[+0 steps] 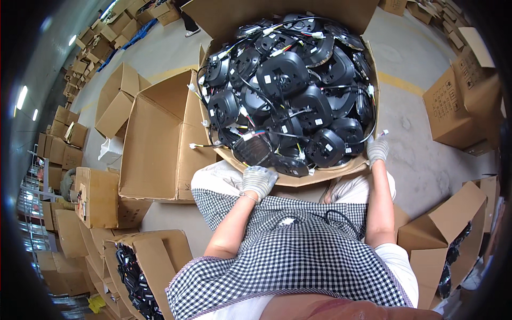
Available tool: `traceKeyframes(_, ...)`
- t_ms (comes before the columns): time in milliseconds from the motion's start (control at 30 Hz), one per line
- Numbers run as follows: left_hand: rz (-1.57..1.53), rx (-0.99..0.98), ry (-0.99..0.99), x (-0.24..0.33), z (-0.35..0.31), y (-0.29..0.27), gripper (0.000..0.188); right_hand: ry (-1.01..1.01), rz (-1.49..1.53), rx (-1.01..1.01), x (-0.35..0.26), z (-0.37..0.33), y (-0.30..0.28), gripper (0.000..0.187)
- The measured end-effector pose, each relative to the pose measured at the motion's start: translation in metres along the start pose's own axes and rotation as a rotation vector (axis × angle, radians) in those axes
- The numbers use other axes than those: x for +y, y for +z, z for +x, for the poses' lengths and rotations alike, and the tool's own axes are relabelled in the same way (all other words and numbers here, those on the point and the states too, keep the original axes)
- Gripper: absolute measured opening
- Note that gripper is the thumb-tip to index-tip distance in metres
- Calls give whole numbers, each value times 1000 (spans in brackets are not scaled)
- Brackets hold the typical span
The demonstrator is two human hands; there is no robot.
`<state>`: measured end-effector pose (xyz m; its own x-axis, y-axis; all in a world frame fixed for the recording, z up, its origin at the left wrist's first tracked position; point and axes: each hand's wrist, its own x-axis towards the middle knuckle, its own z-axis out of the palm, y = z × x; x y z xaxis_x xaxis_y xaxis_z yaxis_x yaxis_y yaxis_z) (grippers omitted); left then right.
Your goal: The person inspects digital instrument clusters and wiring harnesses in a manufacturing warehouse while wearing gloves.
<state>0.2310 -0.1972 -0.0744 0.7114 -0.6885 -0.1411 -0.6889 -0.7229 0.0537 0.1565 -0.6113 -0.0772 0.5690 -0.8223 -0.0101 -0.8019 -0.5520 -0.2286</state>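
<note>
A big open cardboard box (pixel 298 182) stands at my knees, heaped with black rounded plastic housings (pixel 282 73) trailing cables and white plugs. My left hand (pixel 258 182), in a striped grey-white glove, is curled over the near rim, just below a dark, glossy-faced housing (pixel 255 150) that looks slightly blurred. Its fingertips are partly out of sight. My right hand (pixel 377 149), gloved the same way, closes on the rim at the near right corner. A white plug (pixel 385 132) on a cable sticks out by its fingers; whether they touch the plug I cannot tell.
Left of the box stands an open, tall carton (pixel 152 144). Cartons holding black parts (pixel 133 274) sit at lower left and lower right (pixel 453 256). Another carton (pixel 458 101) stands on the grey floor at right. Stacked boxes line the far left wall.
</note>
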Motion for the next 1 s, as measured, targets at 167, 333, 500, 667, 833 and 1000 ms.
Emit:
traceKeyframes(167, -45, 6, -14, -3, 10, 28, 29, -4, 30, -17, 3, 2, 5, 43)
traceKeyframes(333, -43, -41, 10, -1, 21, 22, 31, -232, 209, 23, 41, 12, 19, 38)
traceKeyframes(500, -88, -191, -86, -2, 34, 35, 45, -183, 440, -152, 33, 11, 5, 39)
traceKeyframes(667, -95, -440, -90, 5, 42, 10, 57, -81, 175, 95, 27, -4, 31, 64)
traceKeyframes(833, -243, -533, -125, -3, 46, 1, 62, -84, 148, 46, 46, 3, 48, 60)
traceKeyframes(1000, -587, -638, -403, -1, 51, -14, 57, -205, -20, -99, 45, 8, 25, 64)
